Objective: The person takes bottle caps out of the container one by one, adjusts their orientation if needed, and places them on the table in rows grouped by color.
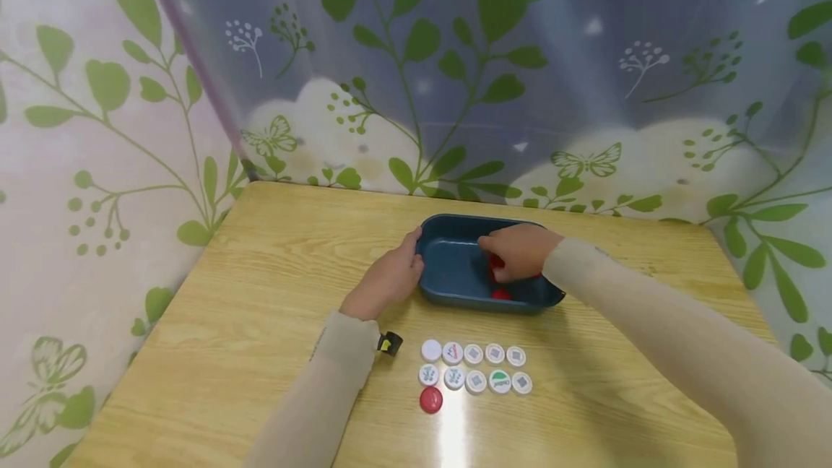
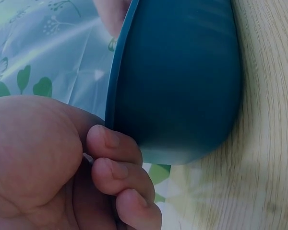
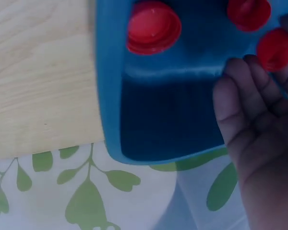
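Observation:
A dark blue rectangular tub [image 1: 455,266] stands on the wooden table, with red bottle caps [image 3: 153,28] inside it. At the tub's left end my left hand [image 1: 390,276] grips the rim; the left wrist view has its curled fingers [image 2: 117,143] against the wall. My right hand [image 1: 520,251] reaches into the right part of the tub and pinches a red bottle cap [image 3: 277,49]. Another red cap [image 1: 500,295] lies near the tub's front wall. My right hand and sleeve hide part of the inside.
In front of the tub, white bottle caps [image 1: 473,354] lie in two rows on the table [image 1: 292,258]. A single red cap [image 1: 431,400] begins a third row at the left. Leaf-patterned curtains [image 1: 422,92] hang behind and beside the table.

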Demonstrator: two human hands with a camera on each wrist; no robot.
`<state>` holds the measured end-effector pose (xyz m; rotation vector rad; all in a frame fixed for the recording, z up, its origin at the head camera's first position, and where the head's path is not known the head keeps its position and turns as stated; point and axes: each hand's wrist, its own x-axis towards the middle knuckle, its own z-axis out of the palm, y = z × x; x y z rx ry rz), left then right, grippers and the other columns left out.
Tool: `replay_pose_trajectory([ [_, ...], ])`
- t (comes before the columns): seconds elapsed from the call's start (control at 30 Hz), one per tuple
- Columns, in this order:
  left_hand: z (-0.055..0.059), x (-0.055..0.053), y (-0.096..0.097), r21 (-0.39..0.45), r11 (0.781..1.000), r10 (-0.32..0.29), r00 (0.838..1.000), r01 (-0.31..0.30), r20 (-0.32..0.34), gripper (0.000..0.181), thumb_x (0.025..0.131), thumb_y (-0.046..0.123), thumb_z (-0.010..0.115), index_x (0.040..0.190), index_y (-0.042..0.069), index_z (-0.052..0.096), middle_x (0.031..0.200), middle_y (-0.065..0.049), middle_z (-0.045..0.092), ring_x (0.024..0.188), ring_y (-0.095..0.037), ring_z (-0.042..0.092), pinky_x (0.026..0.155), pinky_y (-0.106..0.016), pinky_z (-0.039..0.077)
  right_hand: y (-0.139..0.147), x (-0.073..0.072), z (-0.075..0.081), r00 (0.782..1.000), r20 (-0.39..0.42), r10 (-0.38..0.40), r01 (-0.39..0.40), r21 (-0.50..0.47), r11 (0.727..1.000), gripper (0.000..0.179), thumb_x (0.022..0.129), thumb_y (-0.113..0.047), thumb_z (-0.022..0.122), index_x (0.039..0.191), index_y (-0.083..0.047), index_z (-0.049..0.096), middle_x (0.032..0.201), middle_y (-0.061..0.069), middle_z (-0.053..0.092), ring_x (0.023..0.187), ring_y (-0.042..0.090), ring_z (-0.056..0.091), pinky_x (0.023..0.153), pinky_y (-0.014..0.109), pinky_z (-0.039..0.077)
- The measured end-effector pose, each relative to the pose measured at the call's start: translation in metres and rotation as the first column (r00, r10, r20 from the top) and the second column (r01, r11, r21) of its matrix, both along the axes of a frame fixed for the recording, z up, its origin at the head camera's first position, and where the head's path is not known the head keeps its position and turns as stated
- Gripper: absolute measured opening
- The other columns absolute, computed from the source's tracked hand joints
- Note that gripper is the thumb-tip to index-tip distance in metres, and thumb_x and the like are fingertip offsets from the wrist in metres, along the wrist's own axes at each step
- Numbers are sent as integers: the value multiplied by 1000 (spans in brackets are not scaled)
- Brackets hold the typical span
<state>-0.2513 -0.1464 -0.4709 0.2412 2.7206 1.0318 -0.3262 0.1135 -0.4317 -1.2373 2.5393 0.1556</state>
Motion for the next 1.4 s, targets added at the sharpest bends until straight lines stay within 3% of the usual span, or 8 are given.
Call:
replay_pose_trajectory([
  [0.23, 1, -1, -1, 5, 1000, 14, 1000, -14, 10, 59, 112, 23, 38, 167, 14, 18, 71, -4, 52, 59, -19, 49, 58, -35, 42, -20, -14, 3, 993, 120, -13, 30, -143, 989, 20, 95, -21, 76, 112, -16, 67, 101, -4, 66, 88, 15, 61, 82, 38, 52],
  [0.47, -2, -4, -2, -2, 1000, -4, 1000, 4, -5, 59, 111, 23, 39, 166, 11, 20, 71, -4, 53, 59, -18, 50, 58, -34, 42, -57, -5, -10, 926, 375, 32, 96, -318, 943, 20, 94, -23, 79, 110, -15, 69, 107, -5, 70, 105, 13, 66, 95, 36, 53],
  [0.73, -2, -3, -2, 1, 1000, -13, 1000, 13, -9, 59, 112, 23, 40, 166, 11, 20, 69, -3, 50, 56, -17, 47, 55, -33, 41, -63, -10, -21, 955, 274, 109, -25, -291, 956, 18, 93, -22, 79, 108, -13, 74, 102, -5, 71, 95, 10, 65, 91, 34, 54],
  [0.87, -1, -3, -2, -2, 1000, -3, 1000, 3, 2, 59, 112, 24, 40, 166, 13, 19, 73, -4, 52, 60, -19, 49, 58, -34, 42, -59, -13, -19, 963, 260, 63, 5, -256, 967, 21, 93, -21, 79, 112, -14, 75, 107, -4, 71, 100, 12, 66, 93, 36, 54],
  [0.93, 0, -2, -3, -4, 1000, 1, 1000, -1, -1, 59, 112, 24, 40, 166, 13, 20, 73, -4, 52, 60, -19, 49, 57, -34, 42, -58, -13, -16, 954, 298, 27, 54, -261, 964, 23, 95, -17, 77, 116, -12, 73, 110, -2, 71, 103, 15, 67, 93, 37, 54],
  [1.23, 1, -2, -4, -4, 1000, -9, 1000, 9, -3, 59, 112, 23, 41, 166, 12, 20, 70, -2, 48, 56, -17, 45, 55, -32, 40, -61, -13, -22, 834, 551, -33, 228, -289, 930, 21, 100, -4, 62, 120, -5, 68, 116, 6, 70, 106, 19, 66, 89, 33, 56],
  [1.33, 1, -2, -3, -2, 1000, -5, 1000, 5, -6, 59, 112, 22, 41, 166, 12, 21, 71, -3, 48, 58, -18, 47, 56, -33, 41, -58, -15, -24, 827, 558, -71, 269, -282, 921, 23, 101, -2, 58, 122, -3, 67, 116, 8, 70, 103, 19, 67, 85, 33, 57],
  [1.4, 1, -2, -3, -1, 1000, -2, 1000, 2, -5, 59, 112, 23, 41, 166, 12, 21, 73, -4, 51, 60, -19, 50, 58, -34, 42, -54, -16, -24, 855, 512, -89, 258, -271, 927, 23, 102, -2, 57, 122, -3, 66, 114, 9, 70, 99, 19, 66, 86, 34, 56],
])
